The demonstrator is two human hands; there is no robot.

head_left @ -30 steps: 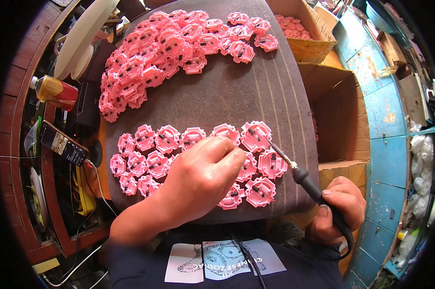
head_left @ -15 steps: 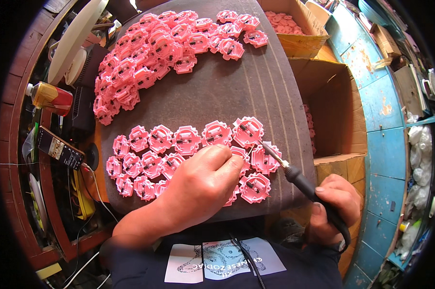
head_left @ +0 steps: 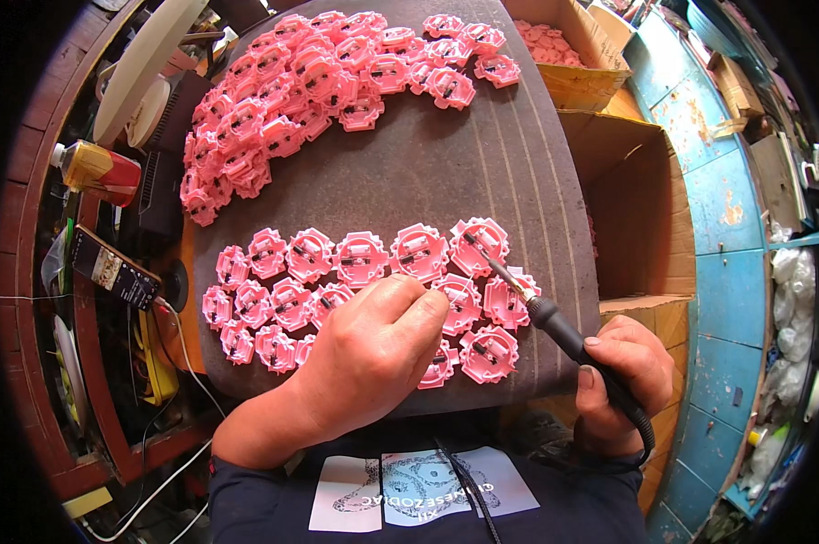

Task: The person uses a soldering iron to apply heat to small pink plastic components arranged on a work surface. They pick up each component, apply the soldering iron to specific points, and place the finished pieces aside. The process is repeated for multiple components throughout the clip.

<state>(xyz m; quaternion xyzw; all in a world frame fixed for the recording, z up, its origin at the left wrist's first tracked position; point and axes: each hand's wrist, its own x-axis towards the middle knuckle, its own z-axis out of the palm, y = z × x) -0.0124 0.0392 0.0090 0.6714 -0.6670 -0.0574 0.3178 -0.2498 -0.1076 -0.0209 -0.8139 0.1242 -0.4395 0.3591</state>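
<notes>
My right hand grips a soldering iron by its black handle. The iron's metal tip rests at or just above a pink plastic housing at the right end of the back row. My left hand is closed in a pinch over the middle of the rows, fingertips beside another pink housing. Whatever it pinches is too thin or hidden to make out. Several such round, notched housings with small black and metal parts inside lie in three rows; my left hand covers some.
A heap of pink housings covers the table's far left. Right of the dark table stand an open cardboard box and another box holding pink parts. At left are a phone, a bottle and cables.
The soldering iron's tip has shifted slightly up and left, further over the housing at the back row's right end. My left hand stays closed in nearly the same place. The view has shifted slightly.
</notes>
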